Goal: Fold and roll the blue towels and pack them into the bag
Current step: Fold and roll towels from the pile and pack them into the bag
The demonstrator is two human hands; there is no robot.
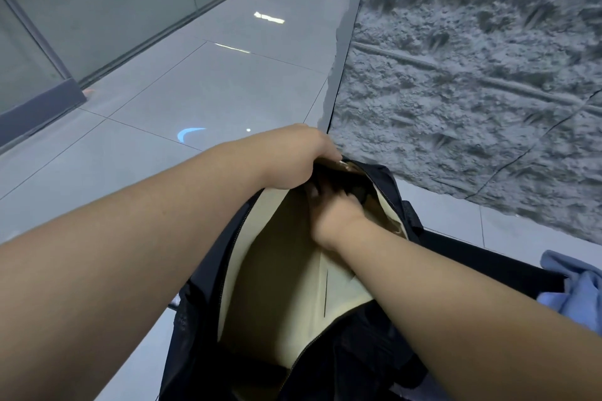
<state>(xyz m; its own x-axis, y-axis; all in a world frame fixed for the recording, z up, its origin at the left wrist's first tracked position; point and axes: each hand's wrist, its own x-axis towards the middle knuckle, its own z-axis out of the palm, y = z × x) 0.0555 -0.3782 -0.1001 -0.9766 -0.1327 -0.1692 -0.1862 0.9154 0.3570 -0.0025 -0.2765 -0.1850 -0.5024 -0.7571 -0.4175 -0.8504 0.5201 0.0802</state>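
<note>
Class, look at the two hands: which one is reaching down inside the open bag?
The right hand: its fingers go into the bag's dark far end, while the left hand only grips the rim from outside.

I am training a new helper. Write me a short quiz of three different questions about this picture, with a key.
1. True or false: the left hand grips the far rim of the black bag.
2. Where do the fingers of the right hand reach? A) onto the floor B) into the open bag C) onto the grey wall
3. Fill in: a blue towel lies outside the bag, at the ______ edge of the picture.

Key: 1 true; 2 B; 3 right. What the right hand's grip holds is hidden in the dark of the bag.
</note>
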